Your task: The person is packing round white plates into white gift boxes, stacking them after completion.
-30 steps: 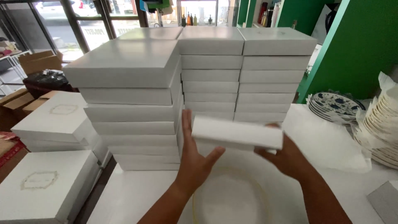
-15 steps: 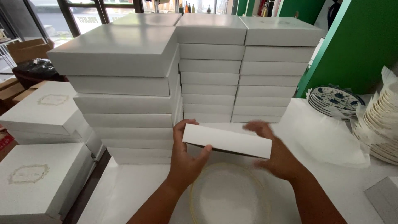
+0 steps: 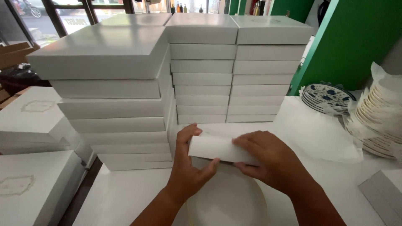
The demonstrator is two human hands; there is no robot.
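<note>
A white folded sheet of paper (image 3: 211, 148) is held between both hands above a round white plate (image 3: 228, 201) on the white table (image 3: 125, 196). My left hand (image 3: 188, 167) grips its left end, thumb underneath. My right hand (image 3: 268, 159) covers its right end from above. The paper lies low over the plate's far rim and hides part of it.
Tall stacks of flat white boxes (image 3: 201, 71) rise just behind the hands. More white boxes (image 3: 33, 184) lie at the left. Blue patterned plates (image 3: 326, 94) and a stack of white plates (image 3: 381, 117) stand at the right, with loose white paper (image 3: 314, 129) between.
Both hands have lowered the folded paper toward the plate and drawn closer together. My right hand now lies over the paper's right end.
</note>
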